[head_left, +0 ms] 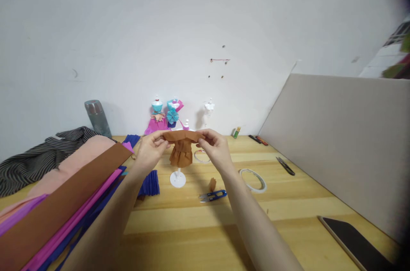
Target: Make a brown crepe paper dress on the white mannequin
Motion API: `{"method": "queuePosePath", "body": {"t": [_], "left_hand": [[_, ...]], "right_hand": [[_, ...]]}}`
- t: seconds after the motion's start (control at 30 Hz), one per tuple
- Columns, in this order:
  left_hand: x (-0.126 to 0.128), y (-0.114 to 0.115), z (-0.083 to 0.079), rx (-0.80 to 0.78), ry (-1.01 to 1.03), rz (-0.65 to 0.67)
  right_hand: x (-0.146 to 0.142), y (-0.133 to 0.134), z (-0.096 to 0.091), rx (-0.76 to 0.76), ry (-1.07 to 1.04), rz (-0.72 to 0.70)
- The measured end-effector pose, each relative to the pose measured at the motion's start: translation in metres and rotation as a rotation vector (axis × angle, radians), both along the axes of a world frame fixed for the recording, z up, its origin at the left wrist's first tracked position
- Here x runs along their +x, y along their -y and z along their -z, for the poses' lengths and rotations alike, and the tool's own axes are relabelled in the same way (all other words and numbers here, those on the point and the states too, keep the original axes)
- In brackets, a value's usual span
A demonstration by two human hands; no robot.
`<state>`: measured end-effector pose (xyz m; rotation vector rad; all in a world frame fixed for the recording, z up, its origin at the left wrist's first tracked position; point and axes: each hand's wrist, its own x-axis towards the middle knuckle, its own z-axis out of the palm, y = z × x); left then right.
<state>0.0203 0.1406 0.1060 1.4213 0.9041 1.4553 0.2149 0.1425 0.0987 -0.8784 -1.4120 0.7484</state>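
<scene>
A strip of brown crepe paper (183, 136) is stretched level between my two hands. My left hand (151, 148) pinches its left end, and my right hand (215, 147) pinches the right end. Just behind and below the strip stands a miniature dress form in a ruffled brown dress (181, 154). Its round white base (177, 179) rests on the wooden table; the strip hides the form's upper part. Blue-handled thread snips (214, 196) lie in front of the stand, beside a small brown scrap (212, 184).
Folded crepe sheets, brown (73, 194) uppermost, cover the left side near a striped cloth (28, 164) and a flask (98, 117). Dressed mini forms (156, 117) stand at the wall. Rightward are a tape roll (253, 180), black snips (285, 166), a phone (355, 243) and a white panel (339, 143).
</scene>
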Motion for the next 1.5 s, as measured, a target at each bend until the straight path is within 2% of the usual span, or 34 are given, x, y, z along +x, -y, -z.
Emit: {"method": "queuePosePath", "body": {"t": [0.4,0.7,0.87,1.03,1.17,1.5], "left_hand": [[0.001,-0.005,0.008,0.015,-0.019,0.025],[0.0,-0.006,0.01,0.05,-0.059,0.051],[-0.002,-0.01,0.014,0.118,-0.057,0.048],[0.001,-0.012,0.016,0.047,0.015,0.062],[0.005,-0.011,0.016,-0.014,0.088,0.057],[0.008,-0.008,0.018,0.009,0.111,0.019]], "right_hand": [[-0.007,-0.005,0.007,-0.065,-0.099,-0.094],[-0.008,-0.012,0.018,0.007,-0.044,-0.104],[-0.008,-0.013,0.019,0.049,-0.095,-0.161],[-0.008,-0.013,0.018,0.001,-0.152,-0.241],[-0.009,-0.013,0.019,-0.034,-0.171,-0.254],[-0.009,-0.014,0.024,-0.095,-0.156,-0.288]]}}
